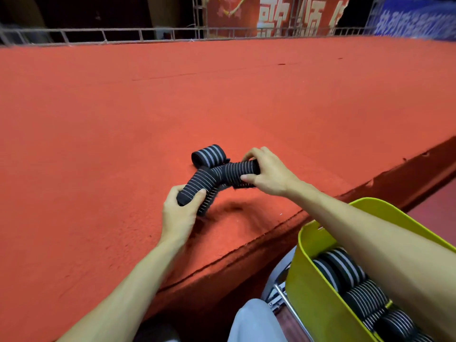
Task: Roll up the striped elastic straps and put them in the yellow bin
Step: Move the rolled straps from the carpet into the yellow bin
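Elastic, so keeping tension: gripping the striped strap low over the red tabletop, left hand and right hand clamped on its 2 ends, winding evenly before reaching for the yellow bin.

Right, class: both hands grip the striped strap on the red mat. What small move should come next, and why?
Probably wind the strap tighter: it bends loosely between the left hand and right hand, not yet a neat roll like the rolls in the yellow bin.
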A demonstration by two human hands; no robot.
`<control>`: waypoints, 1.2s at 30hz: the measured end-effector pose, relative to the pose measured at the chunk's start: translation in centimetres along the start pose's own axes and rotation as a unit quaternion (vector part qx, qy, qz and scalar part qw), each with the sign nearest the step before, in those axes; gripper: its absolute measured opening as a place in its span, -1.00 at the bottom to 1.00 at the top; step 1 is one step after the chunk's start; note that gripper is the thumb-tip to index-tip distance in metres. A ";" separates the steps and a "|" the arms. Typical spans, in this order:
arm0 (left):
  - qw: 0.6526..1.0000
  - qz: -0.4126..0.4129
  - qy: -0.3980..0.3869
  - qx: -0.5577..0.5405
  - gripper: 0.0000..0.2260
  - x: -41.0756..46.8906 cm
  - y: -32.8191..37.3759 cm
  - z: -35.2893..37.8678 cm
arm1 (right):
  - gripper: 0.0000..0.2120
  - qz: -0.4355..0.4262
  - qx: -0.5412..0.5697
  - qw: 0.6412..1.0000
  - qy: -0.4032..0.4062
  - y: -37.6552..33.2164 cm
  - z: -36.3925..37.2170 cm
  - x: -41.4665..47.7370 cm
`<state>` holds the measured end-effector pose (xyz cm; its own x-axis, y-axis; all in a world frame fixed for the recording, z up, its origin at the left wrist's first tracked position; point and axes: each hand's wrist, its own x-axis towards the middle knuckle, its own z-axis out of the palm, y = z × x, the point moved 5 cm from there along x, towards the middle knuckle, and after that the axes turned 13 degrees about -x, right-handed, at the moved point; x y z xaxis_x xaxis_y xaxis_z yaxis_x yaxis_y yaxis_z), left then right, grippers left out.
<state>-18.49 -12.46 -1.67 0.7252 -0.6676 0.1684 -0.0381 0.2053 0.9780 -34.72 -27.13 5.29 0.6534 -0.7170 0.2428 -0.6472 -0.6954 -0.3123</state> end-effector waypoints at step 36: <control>0.855 -0.051 -0.502 0.124 -0.68 -24.2 6.6 25.9 | -0.81 0.213 -0.108 0.834 -0.497 19.7 -2.6 -35.3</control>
<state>-54.13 -13.49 3.89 -0.2167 -0.9760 -0.0196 -0.2447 0.0349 0.9690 -71.58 -15.59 -7.04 0.2783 -0.5831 -0.7633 -0.8895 -0.4563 0.0243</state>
